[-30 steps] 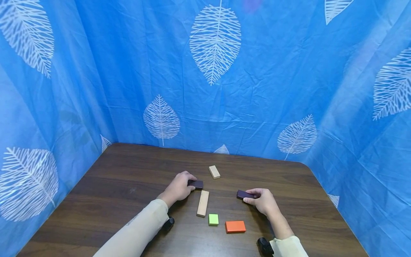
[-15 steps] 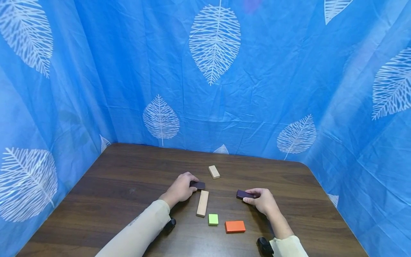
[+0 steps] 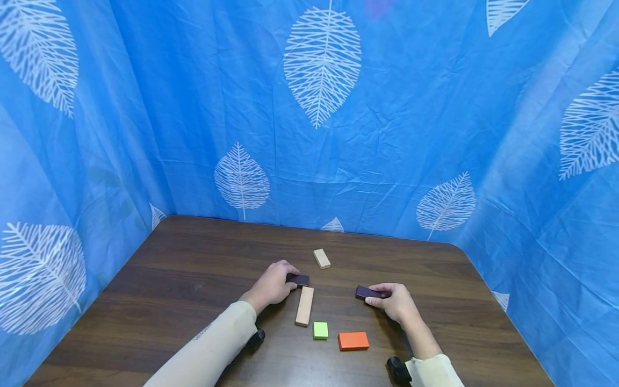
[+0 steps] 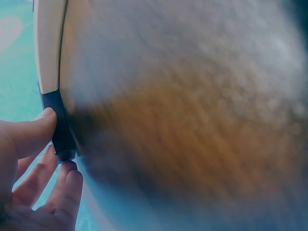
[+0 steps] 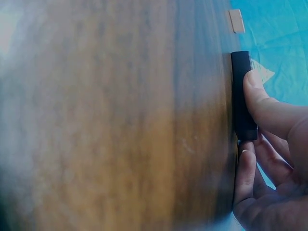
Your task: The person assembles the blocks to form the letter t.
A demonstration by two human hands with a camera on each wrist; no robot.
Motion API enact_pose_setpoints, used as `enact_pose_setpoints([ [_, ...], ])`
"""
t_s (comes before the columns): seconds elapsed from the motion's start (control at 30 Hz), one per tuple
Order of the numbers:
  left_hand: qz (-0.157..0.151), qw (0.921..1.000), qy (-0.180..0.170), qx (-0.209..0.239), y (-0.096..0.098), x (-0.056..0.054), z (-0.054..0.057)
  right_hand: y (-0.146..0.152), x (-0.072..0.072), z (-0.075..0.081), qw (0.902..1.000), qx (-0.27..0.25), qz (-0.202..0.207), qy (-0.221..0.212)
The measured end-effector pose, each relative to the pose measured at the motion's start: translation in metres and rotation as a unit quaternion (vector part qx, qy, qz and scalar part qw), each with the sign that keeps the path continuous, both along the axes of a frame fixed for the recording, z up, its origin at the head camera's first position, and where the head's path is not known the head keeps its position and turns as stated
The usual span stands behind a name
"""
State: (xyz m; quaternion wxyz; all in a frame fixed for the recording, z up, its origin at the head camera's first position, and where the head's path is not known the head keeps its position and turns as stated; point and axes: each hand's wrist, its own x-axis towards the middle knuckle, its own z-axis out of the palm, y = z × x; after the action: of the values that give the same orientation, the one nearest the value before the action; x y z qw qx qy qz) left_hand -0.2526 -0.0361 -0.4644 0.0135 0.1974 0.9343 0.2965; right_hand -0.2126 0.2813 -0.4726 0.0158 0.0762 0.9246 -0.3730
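My left hand (image 3: 272,282) pinches a dark wooden block (image 3: 302,280) between thumb and fingers, just beyond the far end of a long pale wooden block (image 3: 304,307). In the left wrist view this dark block (image 4: 58,120) appears end to end with the pale block (image 4: 48,48); whether they touch is hard to tell. On the right, my other hand (image 3: 397,302) grips a second dark block (image 3: 367,293) lying on the table. The right wrist view has the thumb on that dark block's side (image 5: 241,91) and fingers at its near end.
A small pale block (image 3: 322,259) lies farther back on the brown table (image 3: 203,258). Closer to me are a lime green square block (image 3: 320,330) and an orange rectangular block (image 3: 353,341). A blue leaf-patterned curtain (image 3: 309,172) surrounds the table's back and sides.
My left hand has slid slightly to the right with its dark block, toward the end of the long pale block, and then stopped. My right hand stays in place.
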Motion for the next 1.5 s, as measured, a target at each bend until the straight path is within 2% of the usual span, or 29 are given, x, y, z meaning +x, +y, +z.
enact_pose_setpoints([
  [0.8, -0.006, 0.9998, 0.011, -0.016, -0.0007, 0.0021, -0.0003, 0.0002, 0.0012, 0.0008, 1.0, -0.003, -0.004, -0.007],
  [1.23, -0.008, 0.9998, 0.018, -0.002, -0.0024, 0.0022, 0.0031, 0.0016, 0.0006, 0.0002, 1.0, -0.003, -0.001, 0.0],
  [1.5, -0.01, 0.9998, 0.008, 0.013, -0.007, 0.0054, 0.0066, 0.0014, 0.0011, 0.0, 1.0, -0.005, -0.002, 0.001],
])
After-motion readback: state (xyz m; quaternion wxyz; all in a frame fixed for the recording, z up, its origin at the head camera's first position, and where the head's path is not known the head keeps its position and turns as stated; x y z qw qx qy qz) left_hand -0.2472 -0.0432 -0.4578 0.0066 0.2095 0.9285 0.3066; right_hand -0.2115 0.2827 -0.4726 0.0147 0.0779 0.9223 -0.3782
